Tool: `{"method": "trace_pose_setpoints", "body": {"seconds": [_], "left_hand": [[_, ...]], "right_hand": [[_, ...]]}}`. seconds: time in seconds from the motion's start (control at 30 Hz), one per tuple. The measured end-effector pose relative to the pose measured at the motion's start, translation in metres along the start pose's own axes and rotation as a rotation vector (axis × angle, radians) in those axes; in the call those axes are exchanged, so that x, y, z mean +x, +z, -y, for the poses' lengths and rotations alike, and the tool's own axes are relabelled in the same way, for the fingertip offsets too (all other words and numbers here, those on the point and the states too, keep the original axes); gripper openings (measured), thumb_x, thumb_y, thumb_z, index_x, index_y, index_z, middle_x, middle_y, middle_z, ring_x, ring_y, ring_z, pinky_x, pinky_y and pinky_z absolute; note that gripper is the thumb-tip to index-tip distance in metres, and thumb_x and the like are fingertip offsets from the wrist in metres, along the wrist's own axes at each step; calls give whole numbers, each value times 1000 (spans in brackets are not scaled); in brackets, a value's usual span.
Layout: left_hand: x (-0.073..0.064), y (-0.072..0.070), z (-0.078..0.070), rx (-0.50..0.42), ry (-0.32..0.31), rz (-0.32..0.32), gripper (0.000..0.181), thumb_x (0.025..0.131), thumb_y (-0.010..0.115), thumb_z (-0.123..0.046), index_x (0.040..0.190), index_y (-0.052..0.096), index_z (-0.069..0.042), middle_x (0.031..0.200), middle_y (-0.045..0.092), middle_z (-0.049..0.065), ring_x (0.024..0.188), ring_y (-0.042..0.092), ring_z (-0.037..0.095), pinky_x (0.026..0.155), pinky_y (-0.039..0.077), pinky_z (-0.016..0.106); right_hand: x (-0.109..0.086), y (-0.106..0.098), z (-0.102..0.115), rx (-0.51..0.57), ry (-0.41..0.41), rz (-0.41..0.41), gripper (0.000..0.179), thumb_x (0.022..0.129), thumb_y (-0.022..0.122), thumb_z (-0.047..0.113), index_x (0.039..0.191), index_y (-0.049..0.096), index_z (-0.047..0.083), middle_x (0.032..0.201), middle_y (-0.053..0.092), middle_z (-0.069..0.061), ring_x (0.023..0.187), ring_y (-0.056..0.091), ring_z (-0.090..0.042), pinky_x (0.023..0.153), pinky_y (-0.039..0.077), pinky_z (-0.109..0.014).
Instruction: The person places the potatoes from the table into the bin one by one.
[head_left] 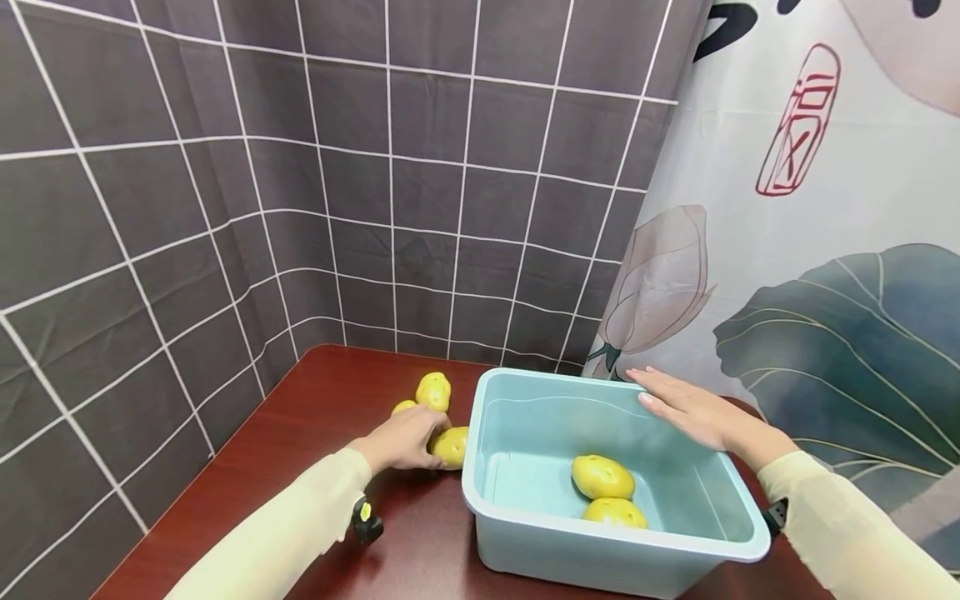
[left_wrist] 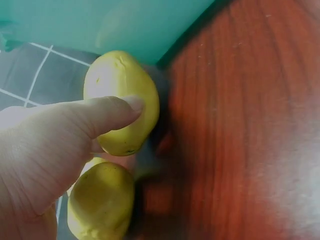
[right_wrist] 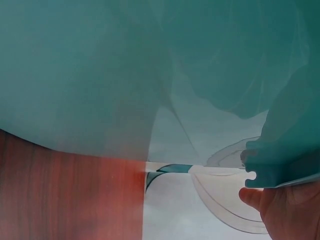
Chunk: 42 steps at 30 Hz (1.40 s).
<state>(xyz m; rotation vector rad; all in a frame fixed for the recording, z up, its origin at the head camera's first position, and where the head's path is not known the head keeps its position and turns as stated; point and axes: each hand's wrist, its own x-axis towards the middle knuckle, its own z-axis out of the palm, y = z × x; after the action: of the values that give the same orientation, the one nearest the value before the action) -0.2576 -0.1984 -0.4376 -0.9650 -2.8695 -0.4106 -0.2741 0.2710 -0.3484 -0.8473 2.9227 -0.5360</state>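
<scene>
My left hand (head_left: 403, 440) grips a yellow potato (head_left: 452, 448) beside the left wall of a light blue bin (head_left: 570, 560). In the left wrist view the thumb lies across this potato (left_wrist: 122, 75); the other fingers are mostly hidden. Two more potatoes, one behind the hand (head_left: 433, 390) and a partly covered one (head_left: 403, 407), sit on the table. Inside the bin lie two potatoes, an upper one (head_left: 602, 477) and a lower one (head_left: 615, 512). With fingers straight, my right hand (head_left: 693, 414) rests on the bin's back right rim.
The dark red wooden table (head_left: 300, 433) reaches back to a grey curtain (head_left: 420, 192) with white grid lines. Behind the bin's right side hangs a white curtain (head_left: 750, 233) printed with flowers and leaves. Each wrist carries a small dark camera.
</scene>
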Motion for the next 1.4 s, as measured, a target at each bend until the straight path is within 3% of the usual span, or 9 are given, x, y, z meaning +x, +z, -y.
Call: {"method": "trace_pose_setpoints", "body": {"seconds": [0.13, 0.3, 0.53, 0.83, 1.07, 1.23, 1.4], "left_hand": [[-12, 1, -3, 7, 38, -45, 39, 66, 84, -38, 95, 65, -20, 85, 58, -15, 82, 49, 9, 76, 45, 29], [-33, 6, -4, -12, 49, -94, 41, 66, 84, -38, 98, 64, -21, 90, 58, -15, 85, 48, 7, 75, 46, 27], [-57, 7, -7, -36, 69, -146, 45, 65, 84, -36, 102, 63, -20, 95, 59, -13, 92, 52, 8, 83, 49, 33], [-81, 0, -11, -68, 23, -87, 46, 68, 84, -39, 105, 63, -21, 98, 60, -13, 89, 58, 8, 80, 50, 32], [-85, 2, -14, -78, -4, -93, 48, 70, 81, -41, 109, 62, -20, 99, 62, -12, 88, 59, 8, 79, 50, 32], [-84, 9, -19, -95, -25, -102, 68, 68, 80, -49, 122, 60, -12, 115, 63, -4, 104, 59, 13, 90, 49, 36], [-80, 18, -22, -131, -33, -93, 81, 66, 81, -53, 131, 56, -12, 124, 60, -3, 110, 57, 12, 93, 48, 36]], "right_hand": [[-1, -2, 1, -2, 1, -2, 58, 101, 38, 48, 150, 34, 18, 154, 30, -12, 143, 17, -39, 107, 17, -65], [0, -2, 3, -2, 5, 5, 59, 101, 38, 48, 150, 34, 17, 154, 29, -13, 143, 16, -39, 108, 17, -65], [-1, -3, 4, -8, 4, 5, 59, 101, 38, 48, 151, 34, 16, 154, 29, -16, 142, 17, -42, 107, 17, -66], [1, -4, 3, 0, -5, 14, 59, 101, 39, 47, 150, 34, 14, 154, 30, -17, 142, 16, -43, 106, 17, -66], [3, -8, 3, -8, -3, 20, 59, 101, 39, 47, 150, 34, 14, 154, 29, -15, 142, 16, -42, 107, 17, -65], [4, -7, 4, -6, 5, 25, 59, 101, 39, 47, 150, 34, 15, 154, 29, -16, 143, 15, -41, 107, 17, -65], [2, -5, 4, -4, 6, 21, 59, 101, 39, 47, 151, 33, 16, 154, 29, -16, 143, 16, -41, 107, 17, -66]]}}
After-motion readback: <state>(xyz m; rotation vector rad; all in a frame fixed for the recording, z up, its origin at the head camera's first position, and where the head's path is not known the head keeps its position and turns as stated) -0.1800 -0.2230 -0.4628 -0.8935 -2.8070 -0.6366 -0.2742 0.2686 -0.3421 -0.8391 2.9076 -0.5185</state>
